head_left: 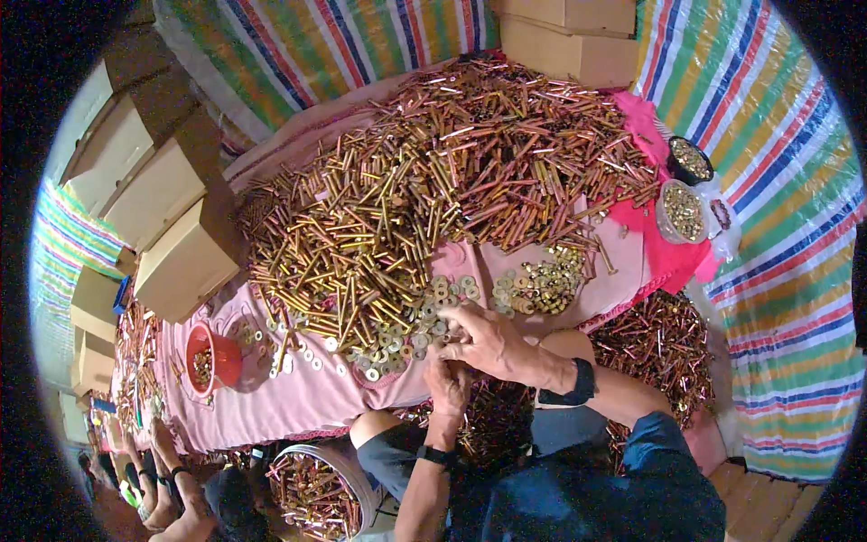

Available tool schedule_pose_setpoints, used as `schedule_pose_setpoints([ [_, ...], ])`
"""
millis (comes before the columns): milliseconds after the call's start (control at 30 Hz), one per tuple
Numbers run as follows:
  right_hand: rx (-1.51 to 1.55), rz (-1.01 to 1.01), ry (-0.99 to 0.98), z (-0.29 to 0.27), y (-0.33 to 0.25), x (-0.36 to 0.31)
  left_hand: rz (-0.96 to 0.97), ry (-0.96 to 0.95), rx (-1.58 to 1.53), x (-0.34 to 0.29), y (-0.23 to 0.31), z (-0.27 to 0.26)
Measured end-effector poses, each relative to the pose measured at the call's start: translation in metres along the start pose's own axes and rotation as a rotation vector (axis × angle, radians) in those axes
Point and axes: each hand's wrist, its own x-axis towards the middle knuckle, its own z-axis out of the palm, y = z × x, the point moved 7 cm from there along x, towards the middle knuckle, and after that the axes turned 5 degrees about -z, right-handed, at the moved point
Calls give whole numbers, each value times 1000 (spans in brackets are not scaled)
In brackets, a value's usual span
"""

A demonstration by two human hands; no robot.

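Note:
Both my hands meet just in front of a heap of flat grey washers (pixel 394 359) on a pink cloth. My left hand (pixel 446 387) is closed, its fingertips pinched together under the right one. Above it my right hand (pixel 492 343) has bent fingers, with thumb and forefinger close to the left fingertips. What lies between the fingers is too small or hidden to make out. Behind the washers rises a large pile of long brass-coloured bolts (pixel 361 226). To the right of the washers, a small heap of golden nuts (pixel 553 278) touches more washers.
An orange-red bowl (pixel 228 370) of small parts stands on the pink cloth (pixel 298 406). A white bucket (pixel 361 483) of bolts is at lower left, beside another person's hands (pixel 163 452). Cardboard boxes (pixel 194 253), tubs of nuts (pixel 683 212) and striped sheeting (pixel 786 298) surround the pile.

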Motion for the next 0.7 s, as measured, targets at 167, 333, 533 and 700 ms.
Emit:
schedule_pose_setpoints([
  [167, -102, -119, -112, 12, 1, -3, 60, -32, 189, 2, 11, -6],
  [333, -80, -17, -82, 8, -1, -6, 60, -36, 114, 2, 9, -5],
  [533, 15, 149, -183, 0, 12, -9, -110, -40, 46, -5, -7, -17],
  [700, -151, 430, -25, -73, 72, -28, -45, -218, 169, 10, 36, 0],
])
